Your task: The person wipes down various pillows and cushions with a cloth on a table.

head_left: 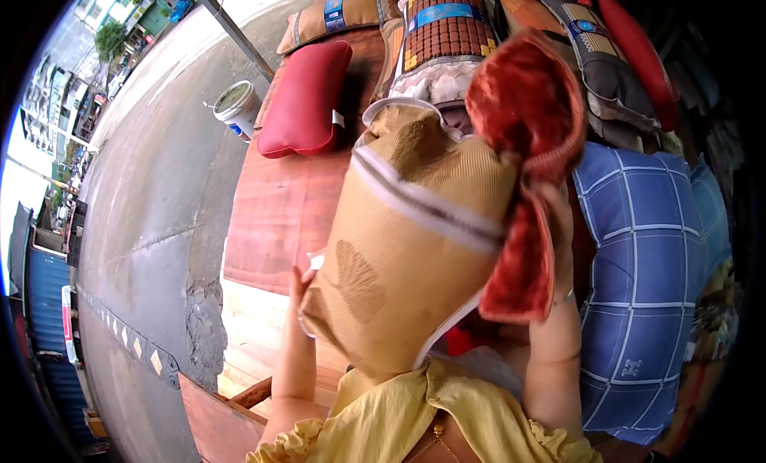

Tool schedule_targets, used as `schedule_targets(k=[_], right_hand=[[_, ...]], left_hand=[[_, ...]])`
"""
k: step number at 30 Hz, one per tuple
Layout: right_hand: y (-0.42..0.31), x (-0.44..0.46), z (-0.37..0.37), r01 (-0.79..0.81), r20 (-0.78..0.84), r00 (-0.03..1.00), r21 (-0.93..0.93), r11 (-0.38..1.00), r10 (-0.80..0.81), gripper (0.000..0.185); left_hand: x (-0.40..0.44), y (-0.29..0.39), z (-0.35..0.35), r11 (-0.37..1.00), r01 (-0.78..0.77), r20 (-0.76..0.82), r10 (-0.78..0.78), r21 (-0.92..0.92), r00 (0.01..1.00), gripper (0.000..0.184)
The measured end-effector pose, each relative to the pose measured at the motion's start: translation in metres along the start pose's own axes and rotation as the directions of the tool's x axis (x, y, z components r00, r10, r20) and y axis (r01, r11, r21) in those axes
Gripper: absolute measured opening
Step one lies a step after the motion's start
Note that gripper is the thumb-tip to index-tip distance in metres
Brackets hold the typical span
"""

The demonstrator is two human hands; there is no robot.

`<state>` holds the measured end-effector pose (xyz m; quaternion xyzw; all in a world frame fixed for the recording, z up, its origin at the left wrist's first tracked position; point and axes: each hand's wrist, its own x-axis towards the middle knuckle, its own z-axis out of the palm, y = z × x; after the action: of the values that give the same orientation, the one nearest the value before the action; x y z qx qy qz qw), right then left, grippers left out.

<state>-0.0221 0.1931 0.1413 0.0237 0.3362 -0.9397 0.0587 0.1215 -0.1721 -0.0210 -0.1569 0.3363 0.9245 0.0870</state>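
Observation:
A tan ribbed pillow [415, 255] with a shell-like print and a pale zip band is held up in front of my chest. My left hand [305, 297] grips its lower left edge, with some fingers hidden behind it. A red plush cloth [523, 96] is bunched at the pillow's right side, one part spread above and another hanging down. My right hand [560, 223] is closed on the narrow part of this cloth; its fingers are mostly covered. Whether it also grips the pillow I cannot tell.
On the reddish wooden board [263, 239] lies a red pillow [307, 100]. Several more pillows, one with brown beads [447, 32], stand at the back. Blue checked pillows [638, 279] lie at right. A white bucket [238, 108] stands beyond the board's left edge, near the road.

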Motion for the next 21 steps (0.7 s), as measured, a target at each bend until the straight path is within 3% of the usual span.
schedule_targets(k=[1, 2, 4, 5, 7, 8, 10, 14, 16, 17, 18, 20, 21], right_hand=[[-0.006, 0.007, 0.011, 0.019, -0.022, 1.000, -0.050, 0.999, -0.020, 0.046], [-0.011, 0.011, 0.020, 0.039, -0.044, 0.998, -0.100, 0.994, -0.044, 0.046], [-0.011, 0.005, 0.017, 0.056, 0.015, 0.998, -0.117, 0.992, -0.054, 0.045], [-0.008, 0.002, 0.014, 0.062, 0.071, 0.996, -0.130, 0.990, -0.053, 0.044], [-0.006, 0.000, -0.002, 0.009, 0.049, 0.999, -0.122, 0.993, -0.003, 0.041], [-0.004, 0.003, -0.018, -0.043, 0.025, 0.999, -0.107, 0.993, 0.046, 0.037], [0.001, 0.010, -0.038, 0.038, 0.158, 0.987, -0.313, 0.949, 0.013, 0.031], [-0.013, 0.002, -0.012, 0.149, 0.098, 0.987, -0.234, 0.961, -0.129, 0.031], [-0.018, 0.001, -0.004, 0.196, 0.073, 0.980, -0.203, 0.959, -0.185, 0.031], [-0.018, 0.001, -0.005, 0.212, 0.065, 0.977, -0.192, 0.958, -0.203, 0.031], [-0.021, 0.003, -0.017, 0.304, 0.018, 0.948, -0.349, 0.886, -0.318, 0.038], [-0.042, 0.006, -0.042, 0.194, -0.161, 0.947, -0.396, 0.898, -0.276, 0.056], [-0.047, 0.010, -0.064, 0.232, -0.199, 0.928, -0.357, 0.905, -0.316, 0.058]], left_hand=[[0.012, 0.004, -0.011, 0.980, 0.090, 0.035, -0.097, 0.178, 0.995, 0.092], [0.045, 0.006, 0.005, 0.968, 0.042, 0.368, -0.133, 0.246, 0.920, 0.107], [0.058, 0.004, 0.073, 0.692, 0.131, 0.058, -0.244, 0.710, 0.968, 0.122], [0.065, -0.005, 0.068, 0.694, 0.128, 0.062, -0.242, 0.708, 0.968, 0.122], [0.082, -0.018, 0.055, 0.847, 0.122, 0.387, -0.359, 0.517, 0.849, 0.123], [0.087, -0.020, 0.054, 0.848, 0.116, 0.391, -0.355, 0.518, 0.849, 0.123], [0.092, -0.020, 0.059, 0.856, 0.017, 0.539, -0.341, 0.517, 0.771, 0.116], [0.091, -0.026, 0.081, 0.747, -0.030, 0.465, -0.382, 0.664, 0.799, 0.104], [0.067, -0.038, 0.093, 0.917, 0.057, 0.329, -0.200, 0.395, 0.923, 0.095], [0.063, -0.040, 0.086, 0.943, 0.031, 0.340, -0.150, 0.332, 0.929, 0.083], [0.056, -0.038, 0.081, 0.943, 0.028, 0.340, -0.147, 0.333, 0.929, 0.083], [0.036, -0.025, 0.071, 0.944, -0.037, 0.198, -0.031, 0.329, 0.980, 0.073], [0.026, -0.016, 0.075, 0.938, -0.080, 0.116, 0.043, 0.338, 0.992, 0.068]])
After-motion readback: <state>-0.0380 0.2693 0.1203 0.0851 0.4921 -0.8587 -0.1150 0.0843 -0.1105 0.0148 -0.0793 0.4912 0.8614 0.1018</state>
